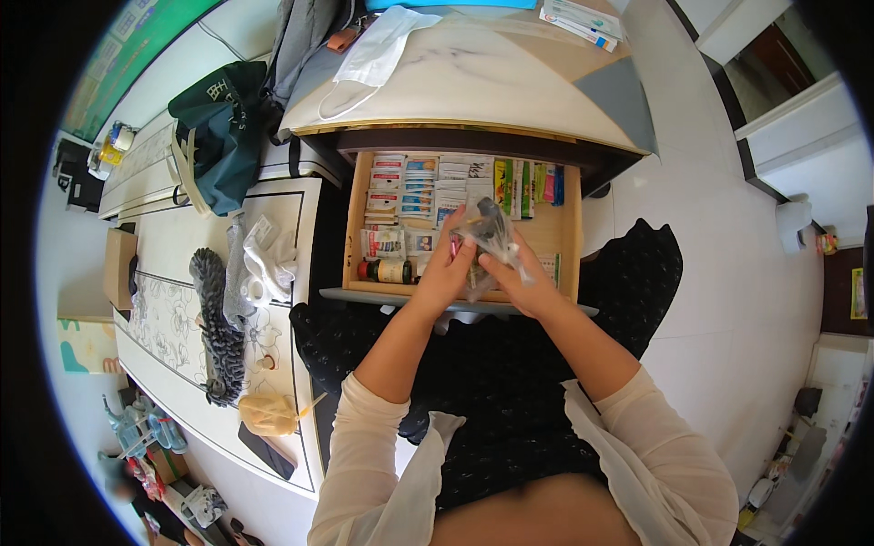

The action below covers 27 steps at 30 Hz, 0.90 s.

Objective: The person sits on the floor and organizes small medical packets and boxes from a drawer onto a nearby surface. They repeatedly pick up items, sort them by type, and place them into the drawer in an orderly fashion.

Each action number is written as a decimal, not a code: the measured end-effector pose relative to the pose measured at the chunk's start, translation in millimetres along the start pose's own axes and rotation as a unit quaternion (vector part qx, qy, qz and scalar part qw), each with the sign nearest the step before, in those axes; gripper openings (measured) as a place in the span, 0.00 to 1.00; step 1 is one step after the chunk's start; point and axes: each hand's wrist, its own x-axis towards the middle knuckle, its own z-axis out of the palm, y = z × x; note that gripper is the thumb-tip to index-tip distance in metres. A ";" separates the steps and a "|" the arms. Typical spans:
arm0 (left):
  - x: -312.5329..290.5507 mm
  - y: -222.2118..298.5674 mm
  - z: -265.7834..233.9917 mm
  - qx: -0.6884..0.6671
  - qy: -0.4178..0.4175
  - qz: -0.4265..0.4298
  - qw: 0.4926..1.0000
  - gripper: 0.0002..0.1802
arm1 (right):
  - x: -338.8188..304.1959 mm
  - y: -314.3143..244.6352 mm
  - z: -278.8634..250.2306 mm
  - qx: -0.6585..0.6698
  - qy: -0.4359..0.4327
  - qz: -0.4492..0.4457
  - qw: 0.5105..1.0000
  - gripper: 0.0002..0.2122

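Note:
Both of my hands hold a clear plastic bag (492, 227) with small dark items inside, above an open wooden drawer (572, 237). My left hand (446, 268) grips the bag's left side, and my right hand (526, 282) has its lower right. What exactly the bag contains is too small to tell. Flat white, red and blue packets (419, 187) lie in rows in the drawer's left half. Green and yellow packs (514, 187) stand toward its right. A dark bottle with a red cap (387, 271) lies at the drawer's front left.
A white face mask (387, 45) and paper boxes (583, 23) lie on the marbled tabletop (492, 82) above the drawer. On the left, a low patterned cabinet (173, 309) carries a dark green bag (218, 127), a grey furry item (217, 318), a tape roll (256, 293) and a phone (266, 452).

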 end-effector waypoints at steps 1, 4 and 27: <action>0.6 -3.8 0.3 0.023 -0.007 0.003 1.000 0.22 | -1.8 3.0 -5.5 -0.024 -0.014 -0.026 0.999 0.27; -0.1 -0.6 4.6 -0.101 -0.051 -0.074 0.991 0.21 | -6.8 5.2 -16.2 -0.043 0.032 0.023 0.998 0.23; 3.3 19.0 -7.8 -0.073 0.004 0.049 0.996 0.31 | 43.1 -66.8 -141.0 -0.640 -0.097 0.000 0.762 0.25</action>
